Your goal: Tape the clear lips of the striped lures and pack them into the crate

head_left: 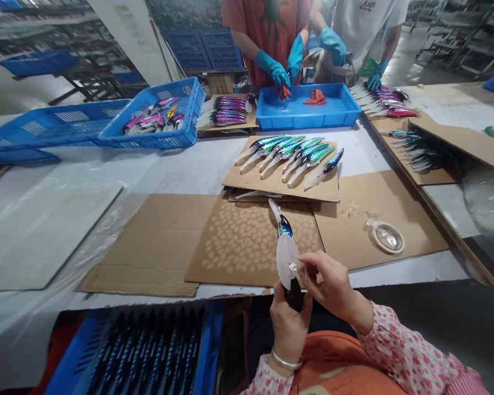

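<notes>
My left hand (288, 323) is closed around the dark tail end of a blue fishing lure (285, 227), held upright over the table's near edge. A white oval film (286, 255) lies against the lure's side. My right hand (331, 285) pinches the lower edge of that film with thumb and fingertips. Just beyond, a cardboard sheet (325, 189) carries a row of several green-blue lures (296, 153) with clear lips pointing toward me.
A tape roll (388, 237) lies on cardboard to the right. A blue crate of dark lures (148, 351) sits below the table at left. Blue baskets (156, 118) and a blue tray (308, 112) stand at the back, where two people in blue gloves (271, 68) work.
</notes>
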A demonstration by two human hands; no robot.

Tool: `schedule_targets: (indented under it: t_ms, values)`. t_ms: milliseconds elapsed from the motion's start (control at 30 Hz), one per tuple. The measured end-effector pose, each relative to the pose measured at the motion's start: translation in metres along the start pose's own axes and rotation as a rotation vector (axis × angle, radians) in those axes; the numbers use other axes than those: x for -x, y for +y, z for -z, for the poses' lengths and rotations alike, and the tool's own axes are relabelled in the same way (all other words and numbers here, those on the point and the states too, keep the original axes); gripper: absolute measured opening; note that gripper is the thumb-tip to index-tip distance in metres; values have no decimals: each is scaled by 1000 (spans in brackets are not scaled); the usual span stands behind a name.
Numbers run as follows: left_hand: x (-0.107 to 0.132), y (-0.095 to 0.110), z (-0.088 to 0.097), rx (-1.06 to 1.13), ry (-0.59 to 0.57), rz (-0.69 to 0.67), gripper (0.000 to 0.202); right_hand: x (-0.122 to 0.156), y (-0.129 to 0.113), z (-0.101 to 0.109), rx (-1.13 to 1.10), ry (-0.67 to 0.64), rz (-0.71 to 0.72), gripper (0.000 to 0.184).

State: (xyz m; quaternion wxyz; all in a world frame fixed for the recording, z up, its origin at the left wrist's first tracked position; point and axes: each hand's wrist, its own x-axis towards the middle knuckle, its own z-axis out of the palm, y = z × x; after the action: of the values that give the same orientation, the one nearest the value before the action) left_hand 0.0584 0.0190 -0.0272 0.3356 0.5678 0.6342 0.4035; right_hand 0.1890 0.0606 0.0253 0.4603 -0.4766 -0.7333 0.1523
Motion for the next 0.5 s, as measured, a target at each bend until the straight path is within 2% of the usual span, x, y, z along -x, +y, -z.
schedule_targets:
  t_ms: [167,333,500]
  values:
    - [3,-12,-2,-133,41,-40,44,-3,-1,4,17,-62,31,22]
    - [4,-12,-2,-156,55,-69,44,-1,2,5,19,-39,8,20]
    - [4,-14,0,-217,63,-70,43,1,6,3,16,-90,26,23]
